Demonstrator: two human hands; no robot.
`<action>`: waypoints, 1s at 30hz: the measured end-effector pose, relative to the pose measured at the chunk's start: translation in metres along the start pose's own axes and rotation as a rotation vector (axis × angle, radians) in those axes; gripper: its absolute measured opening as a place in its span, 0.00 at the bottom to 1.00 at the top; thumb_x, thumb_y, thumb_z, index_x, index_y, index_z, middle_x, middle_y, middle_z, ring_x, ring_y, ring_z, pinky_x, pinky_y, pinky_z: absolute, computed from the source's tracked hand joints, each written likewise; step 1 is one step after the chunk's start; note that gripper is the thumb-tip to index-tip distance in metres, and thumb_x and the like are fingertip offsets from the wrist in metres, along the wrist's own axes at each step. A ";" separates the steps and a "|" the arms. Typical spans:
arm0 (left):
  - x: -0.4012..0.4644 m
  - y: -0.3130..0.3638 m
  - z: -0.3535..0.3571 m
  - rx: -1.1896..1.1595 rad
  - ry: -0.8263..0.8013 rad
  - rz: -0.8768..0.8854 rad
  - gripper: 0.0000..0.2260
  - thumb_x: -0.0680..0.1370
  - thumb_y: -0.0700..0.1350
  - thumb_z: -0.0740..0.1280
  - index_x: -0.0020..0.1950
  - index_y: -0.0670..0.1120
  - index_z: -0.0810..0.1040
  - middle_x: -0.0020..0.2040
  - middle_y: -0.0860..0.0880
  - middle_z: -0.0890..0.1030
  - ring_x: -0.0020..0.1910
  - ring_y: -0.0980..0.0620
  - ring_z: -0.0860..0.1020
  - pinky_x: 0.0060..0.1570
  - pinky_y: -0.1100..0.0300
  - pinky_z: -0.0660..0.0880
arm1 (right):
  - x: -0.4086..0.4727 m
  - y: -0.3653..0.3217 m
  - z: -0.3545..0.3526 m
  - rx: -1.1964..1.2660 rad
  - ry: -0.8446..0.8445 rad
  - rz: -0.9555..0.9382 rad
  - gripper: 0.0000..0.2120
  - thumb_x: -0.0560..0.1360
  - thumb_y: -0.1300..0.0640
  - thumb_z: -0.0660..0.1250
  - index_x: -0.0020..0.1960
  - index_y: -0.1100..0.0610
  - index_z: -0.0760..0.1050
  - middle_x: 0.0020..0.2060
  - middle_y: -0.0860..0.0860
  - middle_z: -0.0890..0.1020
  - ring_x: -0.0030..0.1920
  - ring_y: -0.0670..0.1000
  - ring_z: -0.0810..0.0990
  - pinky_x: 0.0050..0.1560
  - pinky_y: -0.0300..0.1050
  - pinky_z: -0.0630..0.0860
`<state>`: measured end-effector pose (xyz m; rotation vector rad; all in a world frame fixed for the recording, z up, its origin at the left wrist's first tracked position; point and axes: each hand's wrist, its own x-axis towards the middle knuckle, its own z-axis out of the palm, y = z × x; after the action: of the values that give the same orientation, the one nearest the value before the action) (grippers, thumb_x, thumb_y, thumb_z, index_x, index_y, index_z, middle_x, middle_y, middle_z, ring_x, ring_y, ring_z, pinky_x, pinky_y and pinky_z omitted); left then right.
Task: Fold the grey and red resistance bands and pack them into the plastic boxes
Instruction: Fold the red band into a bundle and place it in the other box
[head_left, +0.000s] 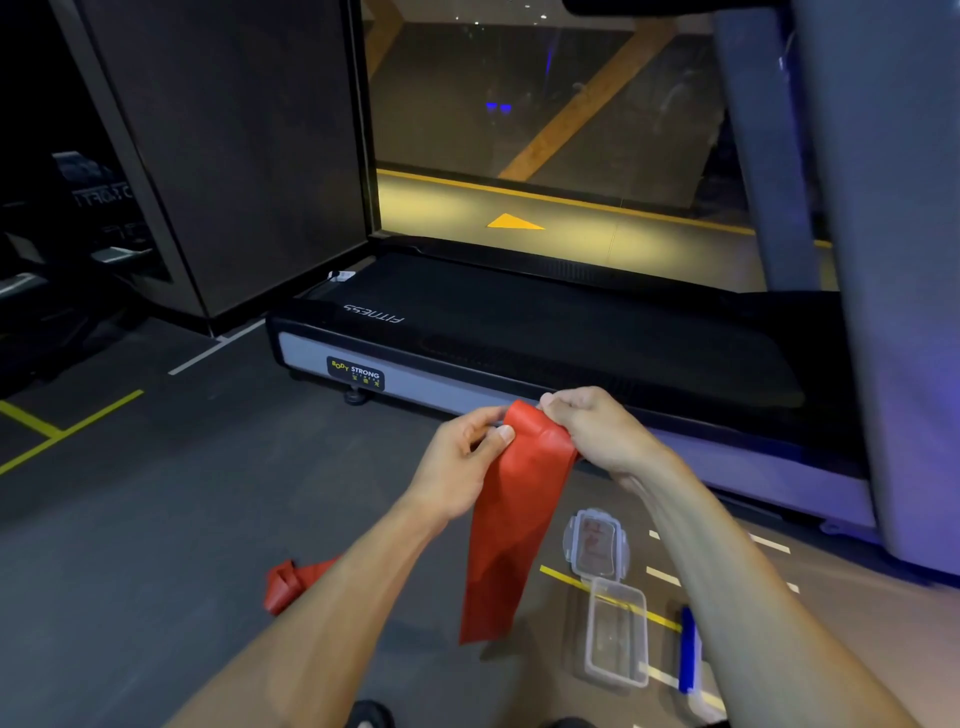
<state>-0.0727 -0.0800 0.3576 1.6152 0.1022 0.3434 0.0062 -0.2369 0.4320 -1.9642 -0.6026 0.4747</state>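
A red resistance band (511, 519) hangs in front of me, folded over at its top. My left hand (460, 460) pinches its upper left edge and my right hand (589, 428) grips its upper right corner. The band's lower end dangles above the floor. A further piece of red band (288, 582) lies crumpled on the floor behind my left forearm. Down at the right sit an open clear plastic box (615, 631) and, just beyond it, its clear lid (597, 543) with clips. No grey band shows.
A black treadmill (545, 338) runs across the floor right behind my hands, its grey upright (893, 260) at the right. A blue-edged object (688, 649) lies right of the box, partly hidden by my right forearm. Yellow and white lines mark the dark floor.
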 end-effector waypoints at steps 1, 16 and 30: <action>-0.001 0.001 0.001 0.009 -0.004 0.004 0.11 0.84 0.42 0.65 0.64 0.48 0.81 0.53 0.40 0.86 0.55 0.38 0.83 0.63 0.39 0.77 | 0.000 0.000 0.000 -0.003 -0.006 0.014 0.19 0.79 0.43 0.59 0.42 0.56 0.77 0.32 0.55 0.71 0.35 0.54 0.67 0.41 0.50 0.66; -0.004 0.008 0.001 -0.054 -0.014 -0.014 0.07 0.84 0.42 0.65 0.59 0.46 0.81 0.50 0.37 0.85 0.47 0.47 0.83 0.55 0.45 0.78 | -0.010 -0.003 -0.005 0.031 -0.099 0.007 0.15 0.80 0.47 0.70 0.50 0.60 0.83 0.36 0.53 0.79 0.36 0.48 0.75 0.36 0.40 0.71; -0.001 -0.003 -0.001 -0.077 -0.082 0.002 0.12 0.80 0.49 0.67 0.62 0.49 0.81 0.50 0.33 0.83 0.48 0.44 0.82 0.58 0.43 0.77 | -0.002 0.006 -0.007 0.119 -0.006 -0.045 0.10 0.80 0.53 0.71 0.52 0.61 0.82 0.39 0.54 0.86 0.39 0.48 0.81 0.43 0.42 0.76</action>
<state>-0.0736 -0.0787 0.3547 1.5509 0.0247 0.2792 0.0095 -0.2456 0.4297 -1.8337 -0.6081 0.4780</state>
